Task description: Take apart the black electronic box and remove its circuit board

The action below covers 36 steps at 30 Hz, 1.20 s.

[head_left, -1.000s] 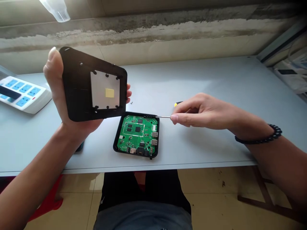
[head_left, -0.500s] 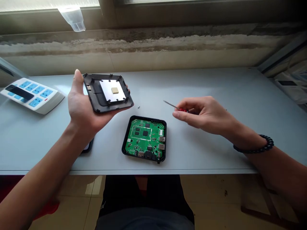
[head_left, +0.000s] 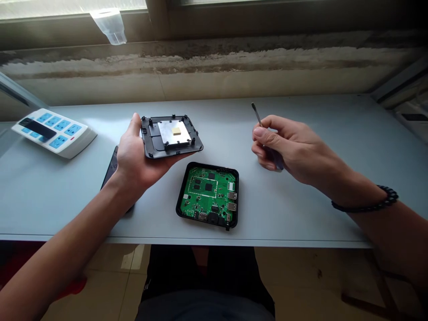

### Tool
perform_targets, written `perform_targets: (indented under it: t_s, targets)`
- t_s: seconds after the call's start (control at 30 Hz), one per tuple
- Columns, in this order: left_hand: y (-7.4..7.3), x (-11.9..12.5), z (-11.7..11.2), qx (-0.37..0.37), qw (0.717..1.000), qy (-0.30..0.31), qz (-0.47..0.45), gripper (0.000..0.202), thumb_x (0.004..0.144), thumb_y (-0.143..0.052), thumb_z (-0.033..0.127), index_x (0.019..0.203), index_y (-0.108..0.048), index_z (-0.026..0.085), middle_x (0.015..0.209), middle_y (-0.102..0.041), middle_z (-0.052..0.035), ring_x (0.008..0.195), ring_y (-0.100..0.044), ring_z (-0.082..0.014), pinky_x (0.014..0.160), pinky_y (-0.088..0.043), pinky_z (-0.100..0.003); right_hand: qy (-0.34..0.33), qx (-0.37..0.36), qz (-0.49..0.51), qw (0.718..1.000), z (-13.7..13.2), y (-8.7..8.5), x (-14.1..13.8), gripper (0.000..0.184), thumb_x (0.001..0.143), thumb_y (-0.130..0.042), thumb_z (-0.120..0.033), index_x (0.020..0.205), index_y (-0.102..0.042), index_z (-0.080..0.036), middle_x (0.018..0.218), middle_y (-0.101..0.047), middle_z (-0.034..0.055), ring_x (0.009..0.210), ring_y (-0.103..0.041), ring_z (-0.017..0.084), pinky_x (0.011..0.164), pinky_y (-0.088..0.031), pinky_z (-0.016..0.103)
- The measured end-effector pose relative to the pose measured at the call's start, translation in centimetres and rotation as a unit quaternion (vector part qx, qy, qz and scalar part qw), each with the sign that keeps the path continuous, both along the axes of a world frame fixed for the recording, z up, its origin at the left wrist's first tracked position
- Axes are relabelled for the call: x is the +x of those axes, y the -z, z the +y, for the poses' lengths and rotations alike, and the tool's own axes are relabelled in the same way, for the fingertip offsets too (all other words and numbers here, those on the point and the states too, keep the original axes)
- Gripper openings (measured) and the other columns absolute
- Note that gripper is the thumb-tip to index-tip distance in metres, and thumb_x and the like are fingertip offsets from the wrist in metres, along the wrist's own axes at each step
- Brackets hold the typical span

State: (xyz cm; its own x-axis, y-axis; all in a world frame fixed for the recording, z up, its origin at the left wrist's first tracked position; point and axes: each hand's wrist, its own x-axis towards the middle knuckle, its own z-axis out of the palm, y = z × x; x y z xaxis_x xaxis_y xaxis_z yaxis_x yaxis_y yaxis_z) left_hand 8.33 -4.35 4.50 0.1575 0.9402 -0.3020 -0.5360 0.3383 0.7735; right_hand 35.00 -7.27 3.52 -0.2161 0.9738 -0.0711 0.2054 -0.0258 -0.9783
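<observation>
My left hand lies palm up and holds a black plastic device cover on its fingers and thumb. A metal plate with a small yellow thermal pad faces up inside that cover. My right hand pinches a slim screwdriver, its metal shaft pointing up and away from me, its handle partly hidden by my fingers. Between the hands, touching neither, a green circuit board sits in a black open case base on the table.
A white power strip with blue sockets stands at the table's left. A dark phone or tablet lies partly under my left forearm. The grey table ends at a front edge near my lap, with a wall behind.
The cover has tilted down from nearly upright to almost flat in my left hand. My right hand has drawn away from the case, and the screwdriver has swung to point upward.
</observation>
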Motion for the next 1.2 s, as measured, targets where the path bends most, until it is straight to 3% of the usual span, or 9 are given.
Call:
perform_targets:
  t_s: [0.3,0.5,0.7,0.9,1.07,1.2]
  targets:
    - [0.0,0.8,0.2,-0.028,0.998,-0.028,0.042,0.069,0.108,-0.023,0.059,0.144,-0.054,0.009,0.142,-0.066,-0.0186,0.127,-0.066,-0.0380,0.106,-0.054,-0.063,-0.049,0.026,-0.040,0.998,-0.4,0.1,0.4,0.038,0.097,-0.063,-0.052,0.082,-0.051,-0.019,0.063,-0.047,-0.0037,0.047,-0.042,0.004,0.042,-0.027,0.023]
    - [0.5,0.4,0.5,-0.002,0.999,0.009,0.045,0.062,0.106,-0.033,0.052,0.145,-0.052,0.008,0.139,-0.067,-0.0200,0.132,-0.062,-0.0394,0.106,-0.056,-0.057,-0.031,0.014,-0.036,0.999,0.0,0.4,0.9,0.036,0.097,-0.063,-0.050,0.081,-0.051,-0.020,0.063,-0.047,-0.0032,0.047,-0.040,0.004,0.042,-0.025,0.024]
    - [0.1,-0.4,1.2,0.013,0.998,-0.047,0.028,0.055,0.110,-0.029,0.047,0.144,-0.051,0.009,0.132,-0.072,-0.0172,0.137,-0.058,-0.0352,0.111,-0.051,-0.053,-0.015,0.008,-0.023,1.000,0.0,0.3,0.8,0.035,0.095,-0.067,-0.047,0.078,-0.056,-0.018,0.061,-0.048,-0.0024,0.046,-0.039,0.004,0.042,-0.026,0.024]
    - [-0.4,-0.8,1.7,0.025,0.998,-0.049,0.013,0.046,0.105,-0.045,0.039,0.141,-0.054,0.011,0.128,-0.075,-0.0115,0.129,-0.065,-0.0308,0.110,-0.055,-0.047,-0.020,0.000,-0.075,0.997,-0.1,-0.8,-0.3,0.030,0.089,-0.075,-0.042,0.079,-0.063,-0.017,0.052,-0.046,-0.0029,0.043,-0.035,0.004,0.040,-0.021,0.024]
    - [-0.7,-0.3,1.4,-0.002,0.998,-0.055,0.031,0.047,0.106,-0.044,0.039,0.142,-0.053,0.011,0.124,-0.077,-0.0117,0.129,-0.065,-0.0297,0.109,-0.057,-0.045,-0.023,-0.041,-0.076,0.996,0.5,-1.7,-2.1,0.027,0.087,-0.077,-0.040,0.078,-0.068,-0.017,0.052,-0.050,-0.0009,0.042,-0.033,0.004,0.039,-0.020,0.025]
    - [-0.4,0.4,1.1,-0.041,0.996,-0.052,0.057,0.045,0.109,-0.038,0.043,0.138,-0.056,0.013,0.119,-0.078,-0.0128,0.121,-0.070,-0.0287,0.103,-0.060,-0.043,-0.037,-0.095,-0.042,0.994,1.8,-1.4,-3.5,0.027,0.091,-0.072,-0.040,0.081,-0.070,-0.015,0.060,-0.062,0.0039,0.035,-0.028,0.002,0.036,-0.018,0.027]
